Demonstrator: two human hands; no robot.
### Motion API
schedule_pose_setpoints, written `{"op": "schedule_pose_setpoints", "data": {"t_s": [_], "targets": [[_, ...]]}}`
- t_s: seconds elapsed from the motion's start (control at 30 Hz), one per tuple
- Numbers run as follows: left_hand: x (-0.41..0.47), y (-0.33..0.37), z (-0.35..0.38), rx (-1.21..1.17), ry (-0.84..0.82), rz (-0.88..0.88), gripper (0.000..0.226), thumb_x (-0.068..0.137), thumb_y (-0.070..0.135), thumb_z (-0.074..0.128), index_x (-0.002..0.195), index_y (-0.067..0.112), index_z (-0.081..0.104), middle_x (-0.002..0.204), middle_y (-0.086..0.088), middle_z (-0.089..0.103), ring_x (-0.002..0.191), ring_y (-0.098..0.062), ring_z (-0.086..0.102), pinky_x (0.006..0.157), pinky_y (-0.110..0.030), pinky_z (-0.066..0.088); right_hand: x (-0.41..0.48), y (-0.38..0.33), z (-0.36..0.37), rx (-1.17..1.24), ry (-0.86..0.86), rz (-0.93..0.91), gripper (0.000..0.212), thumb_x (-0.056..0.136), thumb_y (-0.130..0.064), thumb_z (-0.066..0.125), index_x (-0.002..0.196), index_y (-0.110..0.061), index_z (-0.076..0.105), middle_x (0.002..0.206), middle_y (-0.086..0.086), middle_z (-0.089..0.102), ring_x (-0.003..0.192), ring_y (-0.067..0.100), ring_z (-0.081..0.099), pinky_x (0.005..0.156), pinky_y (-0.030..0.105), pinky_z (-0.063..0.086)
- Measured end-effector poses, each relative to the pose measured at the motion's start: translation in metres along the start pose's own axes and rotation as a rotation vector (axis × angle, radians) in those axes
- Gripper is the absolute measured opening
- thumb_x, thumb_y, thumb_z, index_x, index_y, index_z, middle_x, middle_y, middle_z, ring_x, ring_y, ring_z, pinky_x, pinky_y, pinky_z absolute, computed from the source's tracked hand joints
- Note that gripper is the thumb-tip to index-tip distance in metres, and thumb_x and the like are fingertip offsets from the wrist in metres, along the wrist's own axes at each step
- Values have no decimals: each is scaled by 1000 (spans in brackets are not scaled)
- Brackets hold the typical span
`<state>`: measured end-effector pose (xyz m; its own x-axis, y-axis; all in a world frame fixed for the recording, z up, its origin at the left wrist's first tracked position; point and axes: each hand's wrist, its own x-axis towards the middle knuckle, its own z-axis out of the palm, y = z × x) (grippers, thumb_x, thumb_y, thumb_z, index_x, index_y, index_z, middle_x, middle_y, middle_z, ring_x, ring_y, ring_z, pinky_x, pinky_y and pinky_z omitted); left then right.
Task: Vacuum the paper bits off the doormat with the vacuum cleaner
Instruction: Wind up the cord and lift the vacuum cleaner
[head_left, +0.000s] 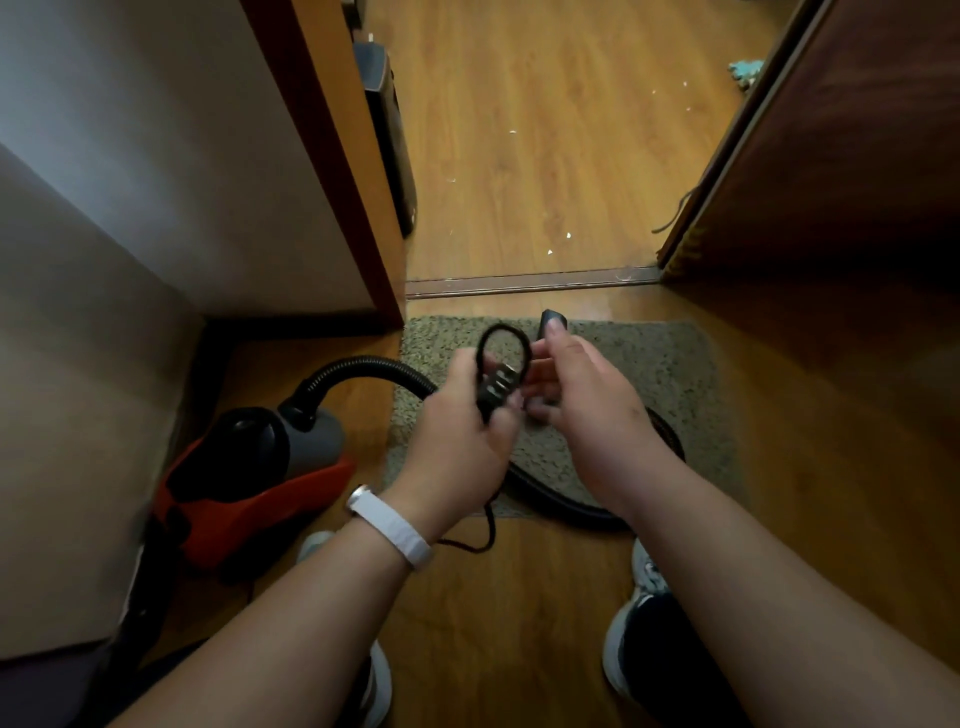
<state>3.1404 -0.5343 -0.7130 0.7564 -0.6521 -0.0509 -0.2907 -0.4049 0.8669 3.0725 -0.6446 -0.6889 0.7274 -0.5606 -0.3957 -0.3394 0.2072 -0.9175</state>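
Two bare hands meet over the mat (649, 374), a rectangle of coarse, speckled grey-brown pile lying flat on glossy wood-plank floor (545, 156) just this side of the door sill. Your left hand (462, 431) has its fingers curled shut around a thin black cord (504, 343), pinching it where it bunches into one rounded loop standing above the knuckles; more of that cord trails down past your wrist to the floor. Your right hand (587, 400) is closed on a small dark rounded piece, its tip poking up past the thumb; what exactly it is you cannot tell from here. A smooth white band (389, 525) wraps your left wrist.

One vacuum (249, 478) sits on the floor at your left, against the pale wall: a squat body of shiny red-orange plastic with a grey and black domed top. One ribbed black hose (363, 364) arches up from it, passes behind your hands and curves in a wide bow across the near part of the mat.

Paper bits (568, 235) show as tiny white flecks on the planks beyond the sill, about six that you can count; on the mat itself the speckled pile makes any bits impossible to pick out.

Two shoes (644, 571) with pale soles stand at the bottom, one under each arm. A dark wooden door (831, 156) stands open on the right.
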Motion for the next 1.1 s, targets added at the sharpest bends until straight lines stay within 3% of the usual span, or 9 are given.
{"op": "schedule_pose_setpoints", "data": {"t_s": [0.07, 0.17, 0.27, 0.4, 0.53, 0.67, 0.8, 0.97, 1.1], "targets": [[4, 7, -10, -298, 67, -77, 7, 98, 16, 58, 100, 16, 51, 69, 6, 62, 58, -12, 58, 55, -29, 50, -2, 6, 4, -92, -62, 25, 45, 98, -60, 34, 105, -26, 62, 107, 1, 67, 107, 19, 62, 99, 48, 48], [14, 10, -25, -601, 200, -139, 11, 99, 10, 55, 90, 15, 54, 53, 7, 52, 50, -13, 53, 55, -29, 49, -11, 15, 17, -295, -327, 40, 54, 98, -62, 28, 121, -27, 62, 121, -8, 65, 111, 10, 57, 96, 35, 43], [26, 7, -40, -780, 343, -185, 12, 100, 9, 52, 90, 15, 51, 47, 5, 42, 45, -15, 47, 54, -33, 48, -16, 19, 27, -368, -492, 137, 54, 100, -56, 34, 104, -14, 68, 99, 2, 75, 97, 17, 66, 94, 35, 46], [39, -12, -80, -827, 522, -252, 19, 99, 11, 54, 84, 21, 50, 47, 7, 40, 41, -11, 40, 51, -29, 43, -9, 14, 21, -589, -422, 110, 45, 96, -55, 49, 86, -14, 64, 71, -3, 63, 62, 10, 55, 62, 27, 46], [28, -22, -95, -351, 164, -210, 11, 93, 24, 66, 96, 26, 56, 71, 8, 54, 60, -8, 54, 63, -32, 44, 6, 5, 11, -488, -209, 127, 38, 85, -47, 65, 84, -9, 69, 72, 1, 57, 67, 16, 53, 64, 33, 43], [14, -19, -80, 73, -298, -229, 52, 72, 44, 80, 116, 34, 54, 109, 24, 57, 98, 6, 55, 74, -16, 41, 13, -6, 12, -223, -101, 75, 13, 86, -19, 61, 87, -8, 67, 64, 3, 60, 67, 22, 49, 58, 34, 36], [6, -31, -52, 98, -562, -265, 81, 58, 54, 88, 128, 36, 51, 119, 20, 62, 113, -2, 58, 97, -28, 48, 9, -12, 25, 76, -137, 27, 12, 89, 0, 51, 89, -6, 61, 67, 7, 57, 58, 19, 52, 47, 23, 37], [7, -41, -32, 28, -591, -239, 59, 60, 58, 85, 107, 27, 67, 103, 2, 72, 97, -18, 69, 88, -51, 55, 6, -14, 36, 251, -190, 17, 22, 87, 8, 46, 91, -8, 60, 64, 5, 54, 52, 14, 52, 44, 22, 37], [13, -40, -42, 72, -455, -259, 22, 73, 28, 81, 81, 11, 68, 77, -7, 70, 73, -23, 67, 73, -45, 56, 6, -14, 37, 273, -175, -37, 21, 90, 7, 49, 91, -10, 62, 69, 4, 63, 67, 18, 58, 53, 22, 46]]}}
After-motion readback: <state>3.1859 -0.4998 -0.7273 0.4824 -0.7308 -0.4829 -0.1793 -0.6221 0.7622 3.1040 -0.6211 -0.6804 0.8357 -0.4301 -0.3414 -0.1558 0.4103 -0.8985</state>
